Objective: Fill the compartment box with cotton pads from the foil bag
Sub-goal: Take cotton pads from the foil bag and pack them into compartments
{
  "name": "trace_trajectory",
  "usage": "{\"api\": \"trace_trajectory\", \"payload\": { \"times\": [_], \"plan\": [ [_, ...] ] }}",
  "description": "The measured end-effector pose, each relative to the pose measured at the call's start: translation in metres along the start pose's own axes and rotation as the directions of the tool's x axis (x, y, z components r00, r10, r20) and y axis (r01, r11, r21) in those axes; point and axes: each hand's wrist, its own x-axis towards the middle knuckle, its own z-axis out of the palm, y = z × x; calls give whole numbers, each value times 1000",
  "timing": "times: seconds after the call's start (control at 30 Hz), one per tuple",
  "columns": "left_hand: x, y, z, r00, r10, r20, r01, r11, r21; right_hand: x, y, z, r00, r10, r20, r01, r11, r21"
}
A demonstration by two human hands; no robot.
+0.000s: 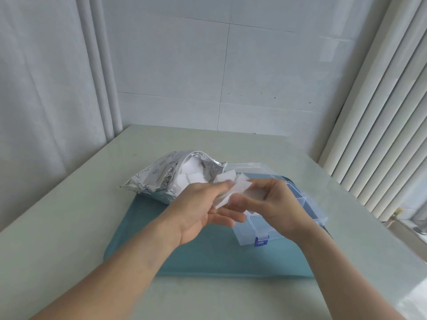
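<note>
White cotton pads (pixel 233 185) are bunched up between both hands right in the middle of my view, a loose fan of square pieces held above the near-left corner of the compartment box (pixel 291 215). My left hand (pixel 201 209) comes in from about 7 o'clock, palm turned up-ish, thumb and fingers pinching the left side of the bunch. My right hand (pixel 272 204) comes in from 5 o'clock, fingers curled and pinching the right side of the same pads, so both are gripping the one stack. How many pads are in there I can't tell, they're a bit blurred.

Box is clear plastic with a blue latch (pixel 261 241) on the near edge, lid (pixel 245 167) flipped open at the back toward 12 o'clock. Dividers show in the right part; whether any pads are already in the compartments I can't make out, my hands cover most of it.

Foil bag (pixel 161 179) lies on its side at roughly 10 o'clock from the hands, mouth open toward the box and nearly touching the lid, more white pads (pixel 189 174) showing inside.

Bag and box both sit on a teal mat (pixel 208 257) on a pale table (pixel 69 215)
</note>
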Motion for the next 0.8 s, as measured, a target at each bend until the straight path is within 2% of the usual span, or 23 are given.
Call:
{"api": "trace_trajectory", "payload": {
  "times": [0.1, 0.2, 0.27, 0.33, 0.43, 0.47, 0.53, 0.6, 0.67, 0.8],
  "plan": [
    [4, -9, -3, 1000, 19, -9, -19, 1000, -20, -2, -1, -12, 989, 64, 135, -63, 998, -10],
    [8, -14, -6, 996, 55, -65, -54, 998, 10, -3, -1, -27, 961, 118, 250, -159, 976, 150],
    [10, -17, -7, 992, 80, -97, -77, 996, 38, -2, 1, -30, 972, 154, 177, -193, 954, 231],
    [13, -21, -7, 989, 89, -119, -84, 995, 53, -1, 4, -30, 986, 164, -13, -157, 963, 219],
    [19, -26, -7, 972, 135, -194, -122, 989, 78, 0, 6, -34, 959, 152, -241, -104, 974, 201],
    [20, -28, -6, 958, 162, -236, -149, 986, 74, 0, 3, -36, 950, 164, -266, -98, 965, 243],
    [21, -29, -5, 928, 209, -310, -200, 978, 62, -2, 0, -38, 961, 187, -205, -122, 949, 292],
    [19, -29, -2, 911, 245, -331, -230, 970, 82, -4, 0, -32, 978, 188, -94, -168, 968, 186],
    [17, -29, 1, 899, 288, -329, -268, 957, 107, -4, 0, -24, 987, 155, -45, -153, 987, 37],
    [15, -30, 5, 887, 317, -335, -294, 949, 117, -4, -2, -12, 986, 137, -97, -145, 985, -92]
  ]
}}
